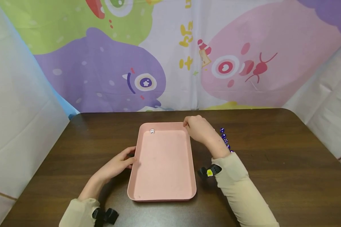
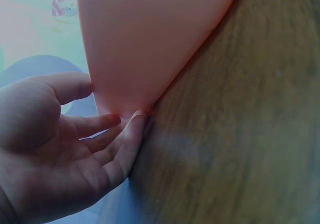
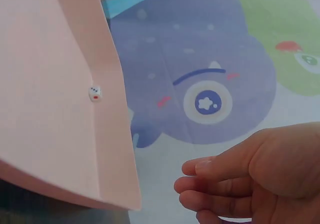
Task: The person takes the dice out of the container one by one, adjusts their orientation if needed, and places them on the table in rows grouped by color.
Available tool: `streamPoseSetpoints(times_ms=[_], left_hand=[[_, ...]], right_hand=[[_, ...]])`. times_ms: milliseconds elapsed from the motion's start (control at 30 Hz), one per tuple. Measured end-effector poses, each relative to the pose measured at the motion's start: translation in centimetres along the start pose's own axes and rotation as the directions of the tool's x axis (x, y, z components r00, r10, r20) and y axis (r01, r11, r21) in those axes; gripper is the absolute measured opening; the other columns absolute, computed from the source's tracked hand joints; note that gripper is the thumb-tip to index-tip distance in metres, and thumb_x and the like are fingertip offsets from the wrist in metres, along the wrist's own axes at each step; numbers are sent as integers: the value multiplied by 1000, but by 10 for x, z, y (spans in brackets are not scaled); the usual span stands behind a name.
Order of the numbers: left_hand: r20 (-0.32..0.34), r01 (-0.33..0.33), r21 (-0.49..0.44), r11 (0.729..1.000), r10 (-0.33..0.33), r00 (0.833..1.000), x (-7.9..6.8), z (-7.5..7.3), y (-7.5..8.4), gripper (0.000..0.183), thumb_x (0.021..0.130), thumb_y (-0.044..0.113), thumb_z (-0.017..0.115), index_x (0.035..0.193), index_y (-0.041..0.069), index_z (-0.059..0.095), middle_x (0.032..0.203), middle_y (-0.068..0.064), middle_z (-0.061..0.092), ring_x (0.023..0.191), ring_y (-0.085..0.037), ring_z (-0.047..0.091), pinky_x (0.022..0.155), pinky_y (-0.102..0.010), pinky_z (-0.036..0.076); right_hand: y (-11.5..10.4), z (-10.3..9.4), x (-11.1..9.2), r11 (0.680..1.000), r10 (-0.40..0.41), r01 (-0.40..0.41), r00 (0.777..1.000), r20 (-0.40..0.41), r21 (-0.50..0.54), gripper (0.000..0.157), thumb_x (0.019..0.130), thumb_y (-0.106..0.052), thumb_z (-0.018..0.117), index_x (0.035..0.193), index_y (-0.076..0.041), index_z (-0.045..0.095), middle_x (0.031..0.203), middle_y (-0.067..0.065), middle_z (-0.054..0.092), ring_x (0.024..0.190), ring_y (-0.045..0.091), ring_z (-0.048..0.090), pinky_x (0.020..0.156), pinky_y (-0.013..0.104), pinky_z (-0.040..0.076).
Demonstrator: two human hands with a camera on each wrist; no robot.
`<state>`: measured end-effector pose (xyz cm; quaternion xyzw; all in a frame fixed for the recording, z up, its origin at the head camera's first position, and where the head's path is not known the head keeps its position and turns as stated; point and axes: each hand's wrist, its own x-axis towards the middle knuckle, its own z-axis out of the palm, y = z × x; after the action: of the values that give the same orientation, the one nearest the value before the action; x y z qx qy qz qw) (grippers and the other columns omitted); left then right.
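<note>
A pink tray (image 1: 164,164) lies lengthwise on the table, with one white die (image 1: 152,131) inside near its far left corner. My left hand (image 1: 116,165) is at the tray's left side. In the left wrist view, its thumb and fingertips (image 2: 137,118) touch the outer wall from rim to base. Over by the far right corner is my right hand (image 1: 200,129), its fingers loosely bent. In the right wrist view this hand (image 3: 240,174) appears just off the tray wall, with nothing visible between thumb and fingers. Several dark blue dice (image 1: 225,141) stand in a row beyond the right wrist.
The dark wooden table (image 1: 278,164) reaches back to a cartoon-printed cloth (image 1: 182,78). White cloth hangs at both sides. A black strap device (image 1: 210,171) sits on the right wrist, and another (image 1: 105,216) on the left.
</note>
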<state>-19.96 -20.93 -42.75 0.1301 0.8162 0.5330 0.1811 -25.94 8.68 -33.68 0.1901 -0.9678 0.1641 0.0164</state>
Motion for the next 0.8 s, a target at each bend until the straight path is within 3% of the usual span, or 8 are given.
streamPoseSetpoints(times_ms=[300, 667, 800], left_hand=[[3, 4, -3, 1000, -4, 1000, 0, 0, 1, 50, 94, 19, 47, 138, 2, 30, 134, -20, 38, 107, -26, 50, 83, -31, 46], [1, -7, -9, 1000, 7, 1000, 0, -1, 1, 50, 93, 17, 47, 138, 1, 29, 131, -21, 39, 106, -27, 50, 82, -31, 46], [4, -16, -11, 1000, 16, 1000, -2, -1, 1, 51, 93, 17, 46, 138, 0, 29, 132, -23, 38, 107, -28, 50, 83, -32, 46]], right_hand=[[-14, 5, 14, 1000, -6, 6, 1000, 13, 25, 23, 91, -9, 46, 102, -5, 65, 103, 10, 65, 96, 25, 61, 83, 37, 48], [-34, 28, 25, 996, -39, 39, 999, 2, 85, 26, 91, -8, 46, 108, -5, 65, 109, 9, 63, 104, 24, 58, 87, 35, 47], [-42, 36, 27, 998, -30, 30, 1000, 2, 60, 26, 91, -10, 47, 111, -9, 65, 110, 6, 62, 104, 23, 58, 81, 36, 49]])
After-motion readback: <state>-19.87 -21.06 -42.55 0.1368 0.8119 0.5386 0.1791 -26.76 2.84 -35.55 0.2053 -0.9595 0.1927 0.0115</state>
